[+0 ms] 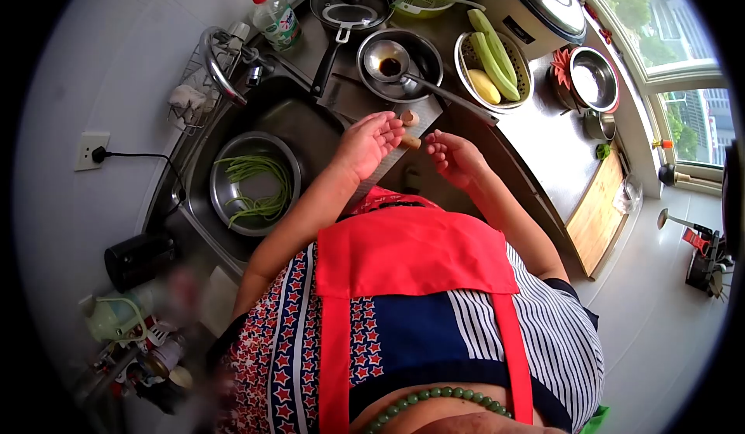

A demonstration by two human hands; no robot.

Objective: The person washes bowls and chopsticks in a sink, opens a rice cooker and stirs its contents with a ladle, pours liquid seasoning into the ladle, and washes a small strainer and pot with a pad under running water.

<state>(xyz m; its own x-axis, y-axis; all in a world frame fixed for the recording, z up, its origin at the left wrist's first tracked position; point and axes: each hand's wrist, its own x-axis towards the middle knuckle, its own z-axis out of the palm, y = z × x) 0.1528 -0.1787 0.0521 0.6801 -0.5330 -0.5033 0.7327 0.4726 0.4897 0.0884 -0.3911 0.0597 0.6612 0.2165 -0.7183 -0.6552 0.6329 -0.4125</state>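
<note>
My left hand (369,144) is held palm up over the counter edge beside the sink, fingers loosely stretched, nothing visible on it. Facing it, my right hand (458,158) has its fingers half curled and apart, with nothing seen in them. Between the hands lies a small brown piece (410,142), close to my left fingertips. A rounder pale brown piece (409,117) rests just beyond it. Farther back, a metal bowl (428,53) holds a ladle (386,60) with dark liquid. What the two small pieces are, I cannot tell.
Left, the sink (289,112) contains a bowl (256,140) of green beans. Behind are a lidded pan (353,3), a soap bottle (277,22) and a basket (521,96) of long gourds. To the right are a cooker (535,15), metal bowls (594,77) and a cutting board (596,213).
</note>
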